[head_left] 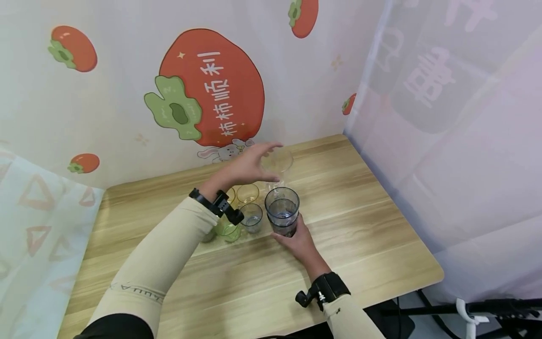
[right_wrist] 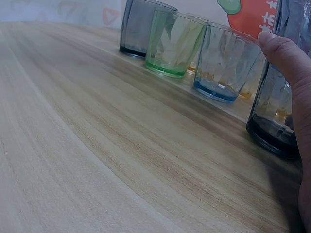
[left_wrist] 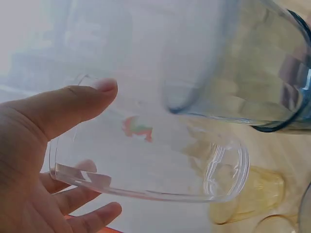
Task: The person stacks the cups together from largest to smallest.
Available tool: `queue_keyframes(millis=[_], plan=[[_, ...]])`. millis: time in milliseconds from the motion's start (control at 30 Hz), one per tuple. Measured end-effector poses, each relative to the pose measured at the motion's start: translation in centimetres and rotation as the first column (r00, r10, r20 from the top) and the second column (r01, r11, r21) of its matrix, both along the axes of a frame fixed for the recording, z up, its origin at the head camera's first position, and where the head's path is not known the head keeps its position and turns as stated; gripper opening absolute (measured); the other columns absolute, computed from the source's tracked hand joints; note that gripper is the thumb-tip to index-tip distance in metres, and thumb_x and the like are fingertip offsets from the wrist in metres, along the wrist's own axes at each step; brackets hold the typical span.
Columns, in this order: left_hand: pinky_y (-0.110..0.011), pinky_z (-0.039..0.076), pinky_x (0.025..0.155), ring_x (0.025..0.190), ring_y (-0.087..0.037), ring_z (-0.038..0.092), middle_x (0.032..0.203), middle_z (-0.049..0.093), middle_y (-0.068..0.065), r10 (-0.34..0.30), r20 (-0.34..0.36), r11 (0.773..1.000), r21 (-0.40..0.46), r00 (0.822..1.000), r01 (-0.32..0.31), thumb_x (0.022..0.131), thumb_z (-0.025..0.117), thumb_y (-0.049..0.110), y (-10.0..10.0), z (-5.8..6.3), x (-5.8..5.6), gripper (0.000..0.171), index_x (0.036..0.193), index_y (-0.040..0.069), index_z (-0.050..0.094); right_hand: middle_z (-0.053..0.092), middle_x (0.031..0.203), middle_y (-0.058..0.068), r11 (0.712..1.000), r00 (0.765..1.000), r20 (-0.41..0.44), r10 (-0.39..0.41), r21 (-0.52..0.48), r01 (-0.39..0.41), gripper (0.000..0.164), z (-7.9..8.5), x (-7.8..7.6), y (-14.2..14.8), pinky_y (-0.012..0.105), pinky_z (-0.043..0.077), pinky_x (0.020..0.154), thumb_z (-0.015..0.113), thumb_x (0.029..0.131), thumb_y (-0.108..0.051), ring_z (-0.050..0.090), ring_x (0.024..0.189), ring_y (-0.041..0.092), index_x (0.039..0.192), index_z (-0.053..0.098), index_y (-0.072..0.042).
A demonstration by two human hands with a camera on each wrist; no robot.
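My left hand (head_left: 252, 165) holds a clear cup (head_left: 284, 161) between thumb and spread fingers, above the table's back part. In the left wrist view the transparent cup (left_wrist: 226, 170) lies tilted across the picture. My right hand (head_left: 298, 240) grips a stack of dark-tinted glasses (head_left: 282, 212) from its near side, thumb on the left. Seen from the right wrist, the lowest dark glass (right_wrist: 265, 119) stands upright on the wood. Left of the stack is a blue-tinted glass (head_left: 252, 219). Whether the clear cup touches the stack cannot be told.
Beside the blue-tinted glass stand yellow glasses (head_left: 247, 194), a green glass (head_left: 230, 232) and a grey glass (right_wrist: 140, 29), partly behind my left forearm in the head view. The wooden table (head_left: 360, 226) meets a printed curtain (head_left: 118, 117) behind. Cables hang near its right front edge.
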State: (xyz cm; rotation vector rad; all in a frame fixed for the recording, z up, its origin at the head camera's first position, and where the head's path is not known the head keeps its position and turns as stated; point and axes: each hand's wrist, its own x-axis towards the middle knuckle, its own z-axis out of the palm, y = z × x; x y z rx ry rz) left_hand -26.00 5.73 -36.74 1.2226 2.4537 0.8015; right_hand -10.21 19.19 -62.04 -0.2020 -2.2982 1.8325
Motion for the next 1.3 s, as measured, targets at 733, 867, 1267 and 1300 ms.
queue_keyframes(millis=[733,867,1267,1300], plan=[[-0.043,0.047,0.104,0.134,-0.020,0.047,0.148,0.042,-0.006,0.056,0.017,0.973,0.225,0.998,-0.059,0.080,0.087,0.030,-2.0,8.4,5.5,0.084,0.147,0.025,0.038,0.054,0.143,0.013,1.000,1.000,0.004,0.001,-0.017,-0.001,0.099,0.0,0.5,0.3,0.054,0.039,0.111,0.089,0.076,-0.042,0.050,0.134,0.032,0.154,0.033,-0.021],[-0.041,0.047,0.103,0.131,-0.017,0.050,0.143,0.049,-0.003,0.029,0.007,0.968,0.249,1.000,-0.030,0.078,0.089,0.033,-1.8,8.6,6.6,0.082,0.145,0.025,0.042,0.054,0.142,0.012,1.000,1.000,0.011,0.001,-0.022,-0.001,0.097,-0.1,0.4,0.2,0.052,0.040,0.110,0.090,0.076,-0.040,0.051,0.133,0.031,0.153,0.034,-0.020],[-0.045,0.044,0.109,0.136,-0.021,0.047,0.149,0.046,-0.002,-0.109,-0.016,0.976,0.189,0.994,0.111,0.079,0.089,0.033,-1.8,4.7,8.6,0.086,0.149,0.019,0.041,0.055,0.141,0.013,1.000,0.999,-0.030,0.021,-0.017,-0.021,0.095,0.3,0.3,-0.2,0.052,0.041,0.109,0.088,0.079,-0.036,0.053,0.130,0.030,0.153,0.032,-0.015],[-0.045,0.044,0.109,0.137,-0.023,0.046,0.150,0.045,-0.003,-0.121,-0.014,0.977,0.176,0.993,0.121,0.079,0.089,0.031,-1.8,4.1,8.7,0.088,0.151,0.018,0.040,0.055,0.140,0.013,1.000,0.999,-0.031,0.024,-0.018,-0.024,0.095,0.3,0.3,-0.2,0.051,0.041,0.109,0.088,0.079,-0.036,0.054,0.129,0.029,0.152,0.033,-0.015]])
